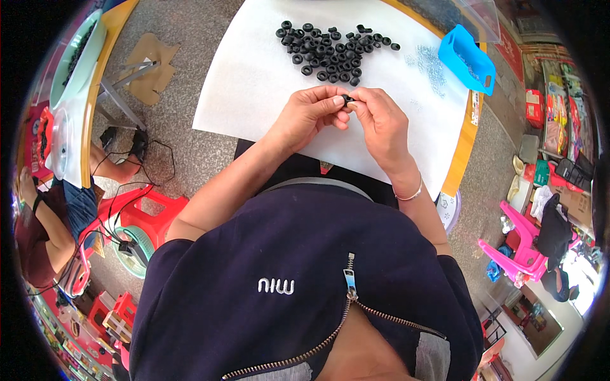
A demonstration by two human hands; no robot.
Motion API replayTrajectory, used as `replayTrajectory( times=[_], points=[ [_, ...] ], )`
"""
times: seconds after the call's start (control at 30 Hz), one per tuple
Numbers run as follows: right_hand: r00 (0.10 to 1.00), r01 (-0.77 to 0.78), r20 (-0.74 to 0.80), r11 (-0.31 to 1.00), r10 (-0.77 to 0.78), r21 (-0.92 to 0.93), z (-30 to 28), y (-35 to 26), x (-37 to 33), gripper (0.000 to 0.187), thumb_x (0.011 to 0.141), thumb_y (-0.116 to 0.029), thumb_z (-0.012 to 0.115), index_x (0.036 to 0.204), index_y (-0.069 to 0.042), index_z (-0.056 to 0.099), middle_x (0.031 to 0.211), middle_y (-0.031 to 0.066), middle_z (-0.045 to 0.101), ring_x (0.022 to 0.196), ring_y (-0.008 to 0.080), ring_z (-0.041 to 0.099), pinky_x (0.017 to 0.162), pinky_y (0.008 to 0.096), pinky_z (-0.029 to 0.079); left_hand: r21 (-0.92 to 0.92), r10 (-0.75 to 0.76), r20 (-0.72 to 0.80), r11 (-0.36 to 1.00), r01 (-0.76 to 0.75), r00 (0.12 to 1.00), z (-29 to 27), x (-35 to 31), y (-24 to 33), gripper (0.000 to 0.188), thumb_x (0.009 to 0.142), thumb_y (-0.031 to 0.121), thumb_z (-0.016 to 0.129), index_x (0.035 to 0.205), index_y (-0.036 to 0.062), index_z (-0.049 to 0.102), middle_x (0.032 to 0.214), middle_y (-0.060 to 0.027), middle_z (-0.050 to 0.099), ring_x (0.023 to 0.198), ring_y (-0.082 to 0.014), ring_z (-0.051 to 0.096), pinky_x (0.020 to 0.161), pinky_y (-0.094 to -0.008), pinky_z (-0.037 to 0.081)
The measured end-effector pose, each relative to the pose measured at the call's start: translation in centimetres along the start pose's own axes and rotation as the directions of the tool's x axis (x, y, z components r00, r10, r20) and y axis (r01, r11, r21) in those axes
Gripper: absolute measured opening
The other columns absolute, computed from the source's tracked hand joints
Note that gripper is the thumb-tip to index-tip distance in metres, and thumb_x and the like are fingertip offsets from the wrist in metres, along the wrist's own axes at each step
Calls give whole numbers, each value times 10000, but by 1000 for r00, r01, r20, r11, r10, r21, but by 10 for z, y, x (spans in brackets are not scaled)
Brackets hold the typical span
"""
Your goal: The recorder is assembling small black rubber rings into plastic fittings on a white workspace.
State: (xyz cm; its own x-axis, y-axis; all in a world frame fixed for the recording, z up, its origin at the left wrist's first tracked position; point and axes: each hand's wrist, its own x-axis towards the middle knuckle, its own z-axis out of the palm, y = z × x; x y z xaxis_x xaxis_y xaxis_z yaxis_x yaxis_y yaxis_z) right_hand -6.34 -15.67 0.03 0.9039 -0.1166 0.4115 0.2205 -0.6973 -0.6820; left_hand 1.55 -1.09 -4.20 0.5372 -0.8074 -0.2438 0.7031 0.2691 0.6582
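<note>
My left hand and my right hand meet above the near part of a white sheet on the table. Between their fingertips they pinch one small black rubber ring. A heap of several similar black rings lies on the sheet just beyond the hands. To the right of the heap is a scatter of tiny clear or silvery parts, too small to make out.
A blue plastic scoop-like tray rests at the table's right edge. The round table has an orange rim. Another person sits at left by a red stool. Pink plastic chairs stand at right.
</note>
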Motion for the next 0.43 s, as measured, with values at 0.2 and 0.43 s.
replayTrajectory(
  times=[0.2,0.43],
  points=[
    [969,200,173,972,-178,-125,-14,8,-1,185,778,54,599,958,19,577,849,136,596,746,284,600,629,347,499,236,1,-122,971,28,993,11,-3,-3,241,923,72,533,1119,-60,579,910,-92,639,762,-137,625,719,-266,535],
    [957,224,223,961,-184,-166,-16,10,-11,185,795,32,583,980,32,563,879,151,586,803,295,596,677,358,501,340,-59,-72,937,80,996,16,-4,3,263,924,66,533,1156,-52,574,946,-89,645,806,-139,634,766,-267,536]
  ],
)
